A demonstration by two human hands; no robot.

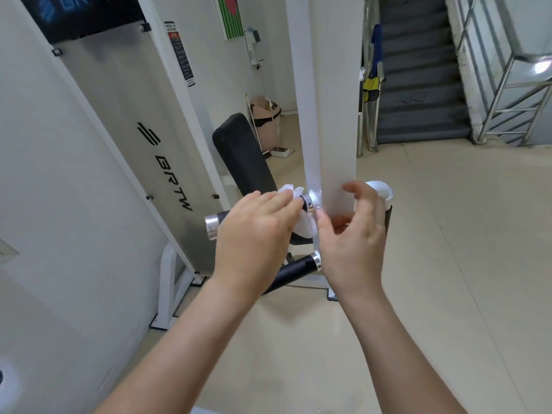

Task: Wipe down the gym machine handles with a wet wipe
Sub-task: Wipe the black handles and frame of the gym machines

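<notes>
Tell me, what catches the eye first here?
Mid-frame, the left hand holds a white wipe against a black handle on a white post. The right hand hovers just beside it, fingers loosely curled, holding nothing. At left leans a grey panel marked BRTW.

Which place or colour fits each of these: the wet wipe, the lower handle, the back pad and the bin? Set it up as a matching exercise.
Things
1. wet wipe
2. lower handle
3. back pad
4. bin

Place, colour or state
A. beige, on the floor by the far wall
B. black grip with a silver collar, bare, below the wipe
C. white, bunched on the upper handle under the left hand
D. black cushion, tilted, beyond the wipe

Pairs: 1-C, 2-B, 3-D, 4-A
</notes>
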